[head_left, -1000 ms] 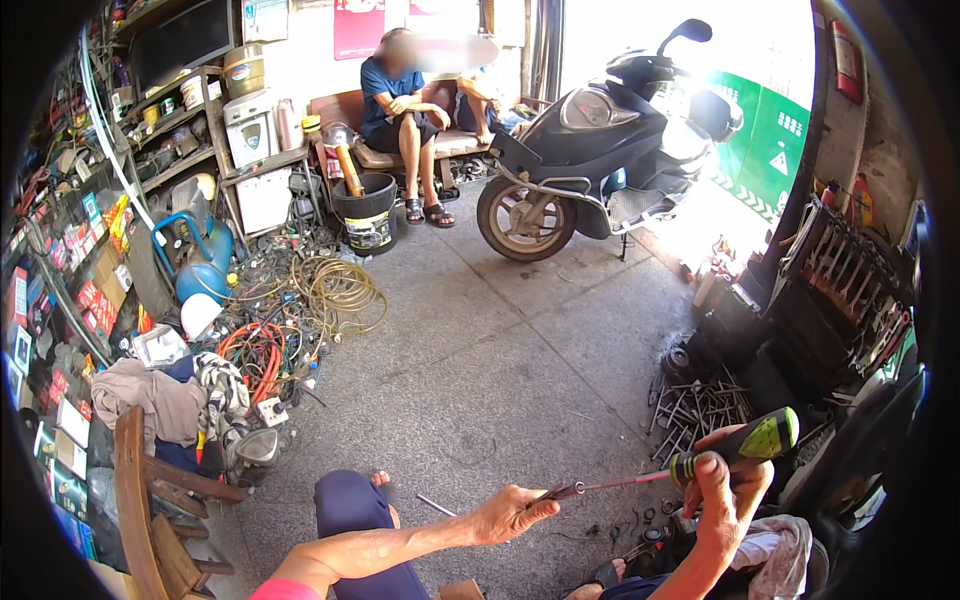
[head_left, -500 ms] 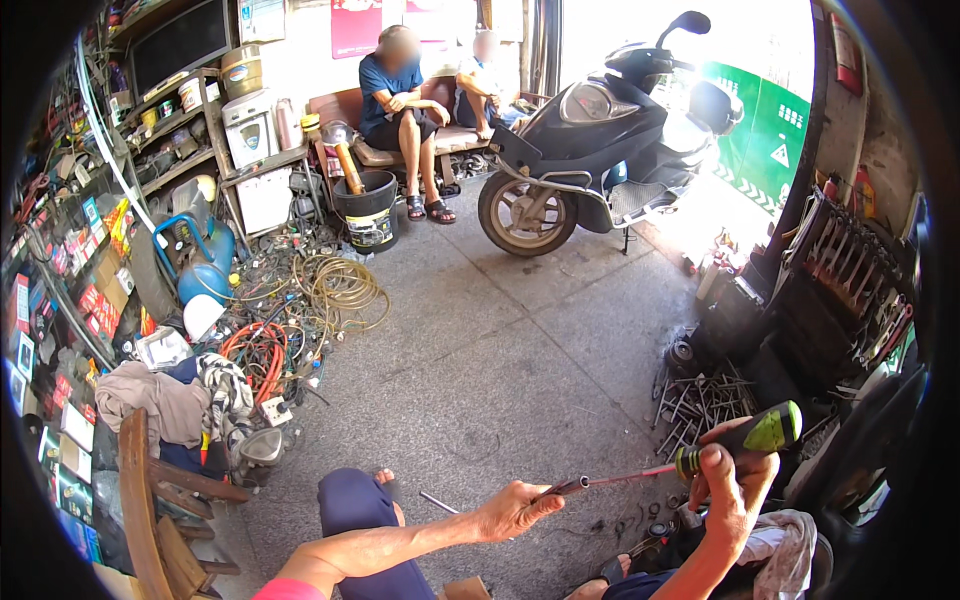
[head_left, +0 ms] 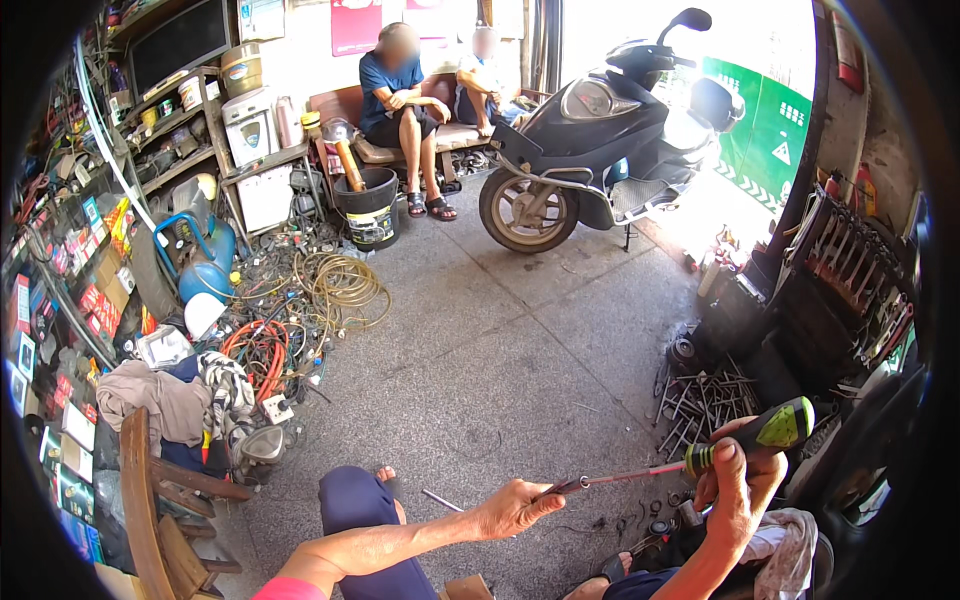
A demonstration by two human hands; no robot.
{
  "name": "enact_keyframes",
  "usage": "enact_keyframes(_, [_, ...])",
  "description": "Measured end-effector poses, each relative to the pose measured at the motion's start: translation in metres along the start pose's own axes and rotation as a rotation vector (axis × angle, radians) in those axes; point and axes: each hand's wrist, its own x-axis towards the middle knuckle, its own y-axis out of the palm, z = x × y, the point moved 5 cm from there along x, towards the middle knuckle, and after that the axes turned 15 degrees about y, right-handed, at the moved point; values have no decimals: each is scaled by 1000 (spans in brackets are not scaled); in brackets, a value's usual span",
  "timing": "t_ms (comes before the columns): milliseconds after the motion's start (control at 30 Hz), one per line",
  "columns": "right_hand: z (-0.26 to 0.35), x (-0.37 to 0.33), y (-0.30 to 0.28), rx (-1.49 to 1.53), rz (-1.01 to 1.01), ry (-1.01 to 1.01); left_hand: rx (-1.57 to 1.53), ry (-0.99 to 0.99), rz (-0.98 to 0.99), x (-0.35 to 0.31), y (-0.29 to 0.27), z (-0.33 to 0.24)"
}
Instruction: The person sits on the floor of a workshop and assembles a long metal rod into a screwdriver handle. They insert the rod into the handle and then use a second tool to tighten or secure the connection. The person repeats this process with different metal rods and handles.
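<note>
My left hand [head_left: 515,508] pinches a small dark metal piece [head_left: 565,487] with a round hollow-looking end. Most of that piece is hidden by the fingers. A screwdriver [head_left: 775,428] with a thick black and lime-green handle is gripped in my right hand [head_left: 735,490]. Its thin shaft [head_left: 640,473], reddish along part of its length, runs leftward to the round end of the dark piece. The tip meets that end; whether it sits inside cannot be made out. Both hands are held up above the floor.
A black scooter [head_left: 600,150] stands ahead near the doorway. Two people sit on a bench [head_left: 370,155] at the back, beside a black bucket [head_left: 368,210]. Hoses [head_left: 340,290] and clutter line the left. Metal rods [head_left: 700,405] and a wrench rack [head_left: 850,250] are at right.
My right hand and the screwdriver handle have shifted slightly to the right. My left hand stays almost where it was, still holding the dark piece.
</note>
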Motion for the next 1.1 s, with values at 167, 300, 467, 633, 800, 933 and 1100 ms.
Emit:
enact_keyframes(167, [2,-3,1,-3,19,-34,-25,-8,4,3,2,-5])
enact_keyframes(300, [1,0,-1,-22,8,21,-42,-18,-8,2,2,-3])
enact_keyframes(467, [-1,1,9,-122,21,-86,-49,-31,-13,3,2,-6])
enact_keyframes(633, [-2,-2,15,-120,27,-96,-30,-45,5,-1,2,-1])
enact_keyframes(800, [1,-2,3,-106,-37,26,9,5,-24,4,-1,-6])
enact_keyframes(933, [1,-1,3,-120,-95,77,79,31,-5,5,-4,-4])
enact_keyframes(1100, [0,-2,2,-115,-55,27,208,89,32,4,-4,-8])
